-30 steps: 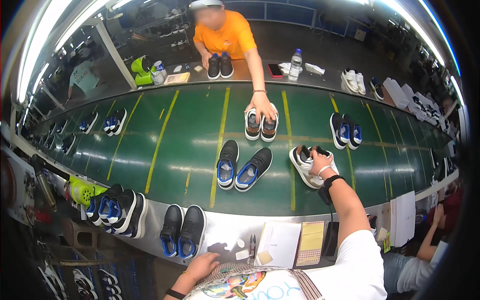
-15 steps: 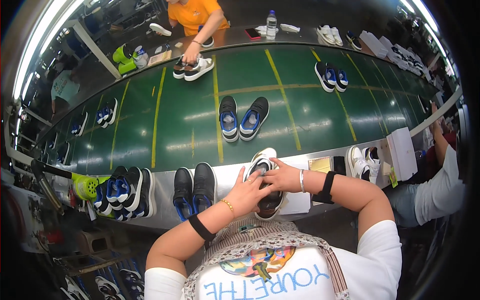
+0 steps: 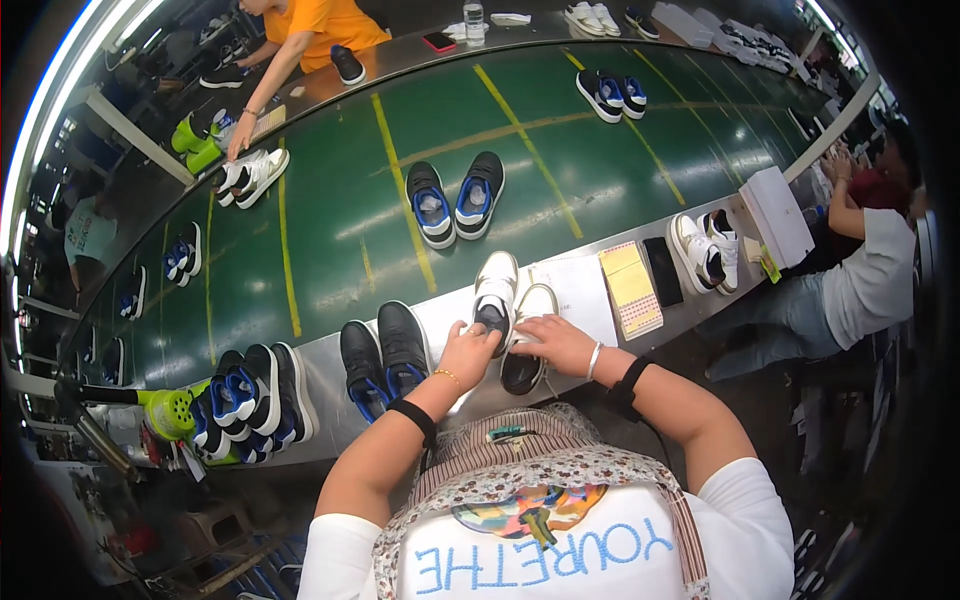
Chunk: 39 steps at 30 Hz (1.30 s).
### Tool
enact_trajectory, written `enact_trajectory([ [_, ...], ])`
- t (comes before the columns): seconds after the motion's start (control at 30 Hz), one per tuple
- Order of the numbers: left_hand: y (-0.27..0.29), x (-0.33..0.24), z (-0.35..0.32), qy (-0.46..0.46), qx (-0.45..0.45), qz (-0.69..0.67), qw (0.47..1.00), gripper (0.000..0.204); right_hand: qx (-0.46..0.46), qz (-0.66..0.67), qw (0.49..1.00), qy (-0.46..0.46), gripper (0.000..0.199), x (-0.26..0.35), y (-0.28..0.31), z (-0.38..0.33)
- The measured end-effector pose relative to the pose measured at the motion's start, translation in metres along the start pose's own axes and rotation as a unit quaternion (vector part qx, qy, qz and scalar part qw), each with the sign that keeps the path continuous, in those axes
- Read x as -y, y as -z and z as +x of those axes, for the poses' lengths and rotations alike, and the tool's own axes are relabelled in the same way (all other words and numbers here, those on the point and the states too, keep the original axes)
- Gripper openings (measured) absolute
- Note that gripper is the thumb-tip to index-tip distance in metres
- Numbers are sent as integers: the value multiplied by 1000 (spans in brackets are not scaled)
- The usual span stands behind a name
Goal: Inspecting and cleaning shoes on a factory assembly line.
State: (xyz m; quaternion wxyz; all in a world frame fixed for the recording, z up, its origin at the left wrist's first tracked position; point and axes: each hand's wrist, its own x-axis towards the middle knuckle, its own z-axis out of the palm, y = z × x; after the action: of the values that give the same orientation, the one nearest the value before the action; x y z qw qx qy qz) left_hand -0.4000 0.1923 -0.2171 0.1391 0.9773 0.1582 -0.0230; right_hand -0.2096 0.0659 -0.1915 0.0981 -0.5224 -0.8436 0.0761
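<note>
A pair of white and black sneakers stands on the metal ledge in front of me. My left hand (image 3: 468, 350) grips the heel of the left sneaker (image 3: 494, 295). My right hand (image 3: 556, 342) rests on the heel of the right sneaker (image 3: 527, 335). Both shoes sit upright, toes pointing away from me. A black and blue pair (image 3: 384, 352) stands just to the left of my left hand.
The green conveyor belt (image 3: 330, 220) carries a black and blue pair (image 3: 455, 195) and another pair (image 3: 610, 95). Several stacked shoes (image 3: 245, 400) lie at the left. A yellow notepad (image 3: 632, 288), a phone (image 3: 662, 270) and another white pair (image 3: 706, 250) lie right. Other people work across and at the right.
The white and black pair, held up between my hands before, now stands on the ledge. The person in orange has slid a white pair away along the far side.
</note>
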Motion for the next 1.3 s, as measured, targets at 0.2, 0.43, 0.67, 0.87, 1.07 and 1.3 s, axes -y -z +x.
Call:
enact_trajectory([
  [0.2, 9, -17, -24, -4, 174, -33, 984, 47, -178, 169, 917, -313, 48, 39, -5, -45],
  [0.43, -4, -44, -13, 62, 97, -8, 993, 48, -173, 170, 878, -413, 49, 66, -20, -70],
  [0.67, 67, 1, -69, 64, -137, -798, 583, 88, -228, 206, 844, -440, 48, 70, -25, -73],
  [0.87, 104, -16, -96, 59, -184, -907, 375, 97, -220, 219, 855, -415, 49, 65, -31, -58],
  [1.07, 109, -13, -112, 52, -236, -926, 289, 93, -197, 229, 865, -401, 49, 62, -37, -43],
  [1.3, 107, -6, -126, 48, -268, -923, 273, 87, -189, 162, 889, -384, 49, 49, -51, -34],
])
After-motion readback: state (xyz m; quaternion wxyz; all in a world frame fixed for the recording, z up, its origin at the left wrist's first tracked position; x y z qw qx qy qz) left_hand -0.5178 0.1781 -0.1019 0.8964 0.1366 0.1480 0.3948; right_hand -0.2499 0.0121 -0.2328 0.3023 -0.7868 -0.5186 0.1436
